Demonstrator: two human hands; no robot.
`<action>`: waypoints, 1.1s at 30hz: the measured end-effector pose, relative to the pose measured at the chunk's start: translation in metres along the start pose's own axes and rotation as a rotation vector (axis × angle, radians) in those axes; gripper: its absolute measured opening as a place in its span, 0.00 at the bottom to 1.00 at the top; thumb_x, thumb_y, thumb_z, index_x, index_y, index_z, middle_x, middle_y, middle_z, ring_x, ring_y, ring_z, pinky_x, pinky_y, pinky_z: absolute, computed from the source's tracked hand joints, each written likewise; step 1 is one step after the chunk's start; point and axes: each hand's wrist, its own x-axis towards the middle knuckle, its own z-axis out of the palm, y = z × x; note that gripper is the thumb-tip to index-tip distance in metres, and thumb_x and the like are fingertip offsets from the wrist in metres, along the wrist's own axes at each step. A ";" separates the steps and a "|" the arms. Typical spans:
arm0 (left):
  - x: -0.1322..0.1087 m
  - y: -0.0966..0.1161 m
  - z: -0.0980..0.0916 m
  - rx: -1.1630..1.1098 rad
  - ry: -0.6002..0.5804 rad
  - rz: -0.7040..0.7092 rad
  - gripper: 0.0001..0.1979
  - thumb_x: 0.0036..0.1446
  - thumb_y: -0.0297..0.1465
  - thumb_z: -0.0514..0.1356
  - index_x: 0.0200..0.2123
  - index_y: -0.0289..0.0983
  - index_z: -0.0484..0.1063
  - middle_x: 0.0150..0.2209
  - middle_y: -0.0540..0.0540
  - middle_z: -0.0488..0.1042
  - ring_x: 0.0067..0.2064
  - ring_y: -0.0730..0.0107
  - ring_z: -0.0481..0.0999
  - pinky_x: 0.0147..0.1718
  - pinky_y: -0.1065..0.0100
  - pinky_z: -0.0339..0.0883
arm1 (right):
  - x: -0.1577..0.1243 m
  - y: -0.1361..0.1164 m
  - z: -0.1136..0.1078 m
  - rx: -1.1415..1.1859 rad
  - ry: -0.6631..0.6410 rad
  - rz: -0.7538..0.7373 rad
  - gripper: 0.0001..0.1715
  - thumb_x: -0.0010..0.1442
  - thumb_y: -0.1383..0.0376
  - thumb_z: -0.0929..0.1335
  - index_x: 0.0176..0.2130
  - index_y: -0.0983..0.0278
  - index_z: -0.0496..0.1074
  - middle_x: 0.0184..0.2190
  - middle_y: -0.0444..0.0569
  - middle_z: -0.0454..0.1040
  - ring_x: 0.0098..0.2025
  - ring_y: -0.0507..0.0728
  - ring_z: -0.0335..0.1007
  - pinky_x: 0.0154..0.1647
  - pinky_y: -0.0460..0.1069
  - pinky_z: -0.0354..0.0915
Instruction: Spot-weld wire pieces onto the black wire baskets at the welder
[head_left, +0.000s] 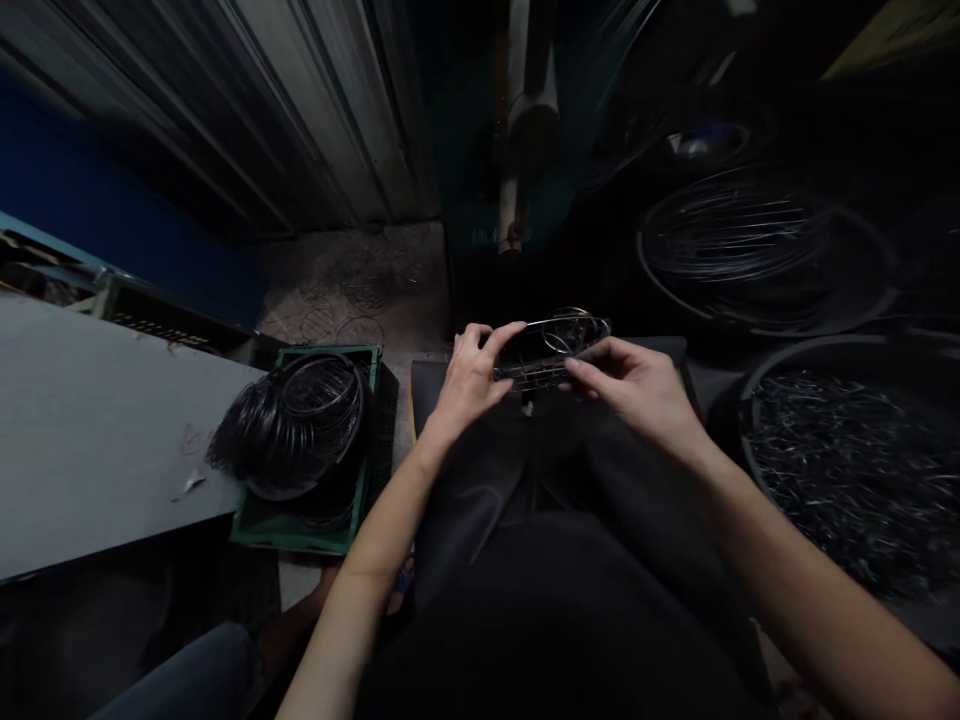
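Observation:
A shiny wire frame [536, 377] of thin parallel bars, with a wire ring [574, 328] at its right end, is held in front of me above a dark apron [480, 490]. My left hand [474, 375] grips its left end, the index finger along the upper wire and the thumb at the lower bars. At the right end, my right hand [637, 385] has thumb and forefinger pinched together beside the lower bars. Its fingertips cover whatever is between them. Darkness blurs the lower side of the frame.
On the left, a green crate [292, 537] bears a black bundle of wire rings [300, 410], beside a pale tabletop [112, 420]. To the right, a tub [750, 420] contains many small wire pieces, with coiled wire [742, 235] behind it. A machine bar [525, 130] stands ahead.

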 end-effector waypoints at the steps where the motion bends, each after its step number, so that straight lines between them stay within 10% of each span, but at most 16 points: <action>1: 0.002 0.001 0.001 0.008 0.008 -0.002 0.34 0.49 0.23 0.61 0.58 0.45 0.57 0.48 0.46 0.59 0.52 0.63 0.65 0.56 0.56 0.61 | 0.004 0.000 0.002 -0.011 0.012 -0.004 0.22 0.47 0.49 0.73 0.30 0.64 0.71 0.27 0.48 0.75 0.29 0.58 0.74 0.25 0.47 0.68; 18: 0.027 -0.011 -0.005 0.105 0.142 -0.071 0.31 0.48 0.20 0.58 0.55 0.43 0.57 0.49 0.45 0.60 0.55 0.59 0.64 0.61 0.39 0.46 | 0.050 0.005 0.045 -0.058 0.064 -0.130 0.22 0.51 0.47 0.69 0.32 0.63 0.72 0.27 0.48 0.76 0.29 0.58 0.73 0.28 0.50 0.67; 33: 0.047 -0.016 -0.002 0.103 0.207 -0.044 0.29 0.46 0.19 0.57 0.52 0.42 0.58 0.47 0.45 0.61 0.54 0.61 0.64 0.62 0.41 0.45 | 0.072 0.020 0.077 -0.180 0.526 -0.516 0.25 0.59 0.47 0.64 0.31 0.64 0.76 0.29 0.48 0.67 0.29 0.54 0.66 0.32 0.49 0.63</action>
